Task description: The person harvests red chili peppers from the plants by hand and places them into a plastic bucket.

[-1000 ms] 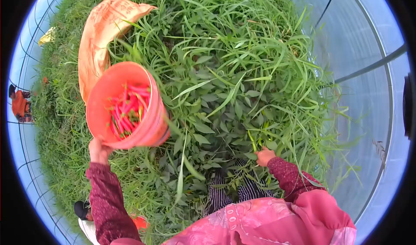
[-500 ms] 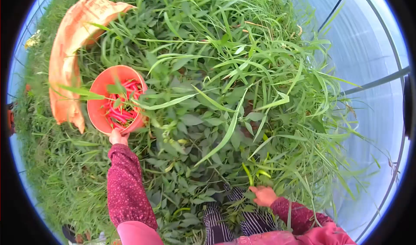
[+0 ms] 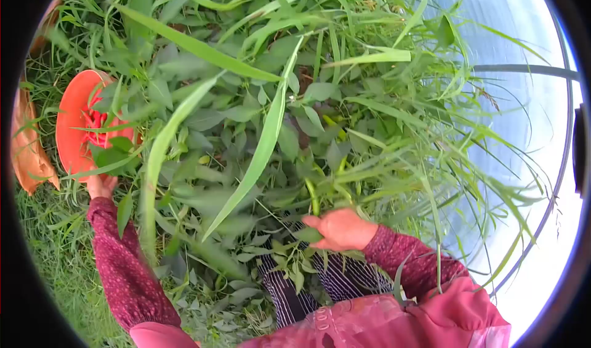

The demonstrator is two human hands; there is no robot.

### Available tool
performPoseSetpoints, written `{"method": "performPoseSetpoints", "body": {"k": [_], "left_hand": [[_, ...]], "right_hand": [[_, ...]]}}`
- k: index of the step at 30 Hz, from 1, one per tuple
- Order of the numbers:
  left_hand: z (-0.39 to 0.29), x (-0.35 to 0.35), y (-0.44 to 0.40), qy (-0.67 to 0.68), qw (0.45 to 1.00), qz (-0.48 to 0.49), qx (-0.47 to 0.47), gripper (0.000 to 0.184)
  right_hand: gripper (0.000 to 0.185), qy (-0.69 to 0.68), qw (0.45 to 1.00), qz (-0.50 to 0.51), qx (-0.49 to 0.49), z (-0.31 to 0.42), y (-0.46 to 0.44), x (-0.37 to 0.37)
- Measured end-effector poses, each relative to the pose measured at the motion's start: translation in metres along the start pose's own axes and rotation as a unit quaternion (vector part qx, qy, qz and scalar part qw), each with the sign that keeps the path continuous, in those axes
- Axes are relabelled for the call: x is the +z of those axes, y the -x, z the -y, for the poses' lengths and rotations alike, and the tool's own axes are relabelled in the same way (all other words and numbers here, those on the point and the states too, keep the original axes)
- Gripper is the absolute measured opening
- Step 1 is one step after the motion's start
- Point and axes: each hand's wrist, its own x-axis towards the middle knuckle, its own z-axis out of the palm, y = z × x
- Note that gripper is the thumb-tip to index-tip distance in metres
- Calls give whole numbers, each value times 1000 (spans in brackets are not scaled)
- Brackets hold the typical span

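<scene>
At the left, my left hand (image 3: 101,185) grips the near rim of an orange-red bucket (image 3: 75,121), which is tipped so its mouth faces me. Red chili peppers (image 3: 95,126) lie inside, partly covered by leaves. My right hand (image 3: 342,230) is low among the pepper plants, its fingers curled inward against the leaves; whatever they hold is hidden. Just beyond its thumb hangs a green chili pepper (image 3: 313,197), with another yellow-green pepper (image 3: 343,192) a little to the right.
Long grass blades (image 3: 258,157) arch across the plants between my hands. An orange sack (image 3: 31,145) lies left of the bucket. Plastic sheeting (image 3: 492,114) on a curved frame pole (image 3: 523,70) stands along the right. My striped trouser legs (image 3: 286,292) are among the plants below.
The view has shifted and come closer to the plants. The bucket and my left hand now appear farther left. My right hand appears higher and larger, still beside the green peppers.
</scene>
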Motion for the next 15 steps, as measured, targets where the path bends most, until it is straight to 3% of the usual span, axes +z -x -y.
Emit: {"method": "performPoseSetpoints", "body": {"k": [2,5,7,8,9,15], "left_hand": [[8,-13,-20,-32,999,18,-18,56],[0,-28,-47,-17,999,40,0,57],[8,-57,-112,-87,985,128,-73,55],[6,-30,-72,-24,996,82,-34,50],[3,-33,-76,-26,995,87,-46,50],[-5,-37,-81,-85,992,61,-66,45]], "right_hand": [[63,19,999,39,32,8,0,-15],[65,22,999,-4,23,0,7,4],[68,70,997,-8,28,-17,11,37],[72,25,993,77,86,-11,11,28],[72,23,992,85,95,-12,14,33],[77,-23,998,20,60,-25,23,65]]}}
